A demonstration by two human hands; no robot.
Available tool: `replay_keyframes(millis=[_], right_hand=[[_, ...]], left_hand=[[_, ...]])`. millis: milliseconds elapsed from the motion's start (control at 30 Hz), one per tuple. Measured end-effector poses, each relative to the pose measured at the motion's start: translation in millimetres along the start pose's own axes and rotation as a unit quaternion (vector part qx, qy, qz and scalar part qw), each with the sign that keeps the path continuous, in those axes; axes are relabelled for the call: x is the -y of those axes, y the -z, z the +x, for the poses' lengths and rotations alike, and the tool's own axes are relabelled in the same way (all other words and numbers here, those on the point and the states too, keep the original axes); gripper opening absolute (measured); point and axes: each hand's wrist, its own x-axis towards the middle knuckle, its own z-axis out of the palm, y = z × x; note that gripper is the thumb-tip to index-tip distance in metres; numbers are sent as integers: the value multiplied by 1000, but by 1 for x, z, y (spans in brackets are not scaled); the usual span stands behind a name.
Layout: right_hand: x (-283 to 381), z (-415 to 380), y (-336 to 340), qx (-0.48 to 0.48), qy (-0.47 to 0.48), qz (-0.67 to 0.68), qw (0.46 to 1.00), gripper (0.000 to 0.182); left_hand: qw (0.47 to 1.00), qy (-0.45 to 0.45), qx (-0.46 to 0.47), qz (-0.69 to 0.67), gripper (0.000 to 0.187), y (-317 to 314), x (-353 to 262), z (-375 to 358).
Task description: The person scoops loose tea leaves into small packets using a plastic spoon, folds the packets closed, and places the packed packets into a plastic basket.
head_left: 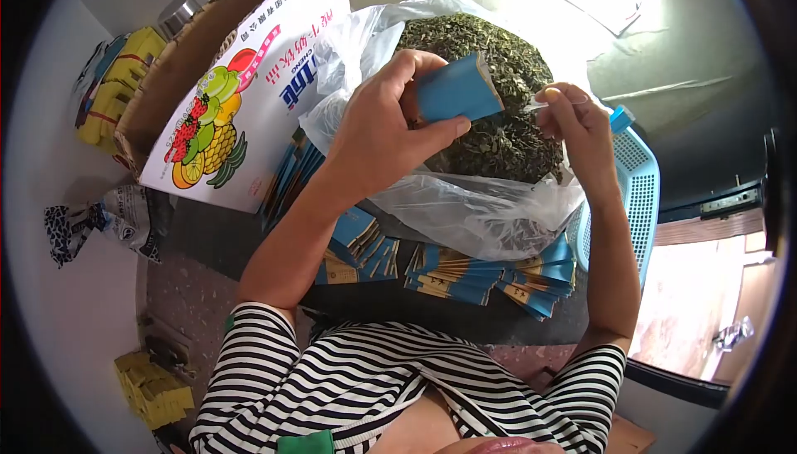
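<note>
A blue paper packet (pixel 458 90) is held between the thumb and fingers of my left hand (pixel 386 114), its open end facing right, above the dried leaves. My right hand (pixel 579 122) is pinched on a small pale, clear item (pixel 538 106), perhaps a spoon; its far end is hard to make out. The heap of dried green leaves (pixel 498 143) lies in a clear plastic bag (pixel 473 213) beneath both hands. Fanned stacks of flat blue packets (pixel 457 271) lie along the near side of the bag.
A printed cardboard box (pixel 249 89) stands at the left. At the right is a light blue perforated basket (pixel 643 205) holding a blue packet. Yellow bundles (pixel 124 80) sit at far left, more (pixel 154 388) at lower left. A bright light shines at the top.
</note>
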Motion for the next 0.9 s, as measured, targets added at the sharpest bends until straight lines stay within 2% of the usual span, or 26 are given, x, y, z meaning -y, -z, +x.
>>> replay_keyframes(millis=[167, 333, 400, 533, 600, 667, 733, 800, 867, 900], right_hand=[[19, 0, 25, 2, 30, 41, 999, 25], [50, -6, 44, -1, 41, 39, 998, 27], [60, -8, 49, 44, 40, 42, 997, 25], [76, -11, 37, 68, 40, -17, 997, 25], [79, -14, 29, 111, 97, -24, 989, 25], [87, -16, 32, 107, 122, -59, 985, 23], [96, -19, 41, 70, 208, -149, 964, 20], [102, -25, 49, 65, 211, -157, 963, 17], [102, -27, 54, -13, 269, -136, 953, 17], [102, -30, 60, -32, 255, -161, 953, 16]], left_hand=[[999, 27, 29, 14, 48, -4, -6, 4], [999, 4, 38, 34, 51, -14, -10, 12], [998, -1, 41, 45, 52, -18, -15, 16], [998, 14, 61, 19, 54, -30, -25, 20], [998, 12, 63, 13, 54, -35, -30, 21], [999, 10, 49, 17, 54, -38, -32, 21], [998, 21, 55, -27, 54, -41, -28, 23], [995, 33, 60, -71, 54, -42, -24, 25], [992, 30, 63, -102, 54, -42, -23, 26], [992, 28, 63, -102, 54, -42, -24, 26]])
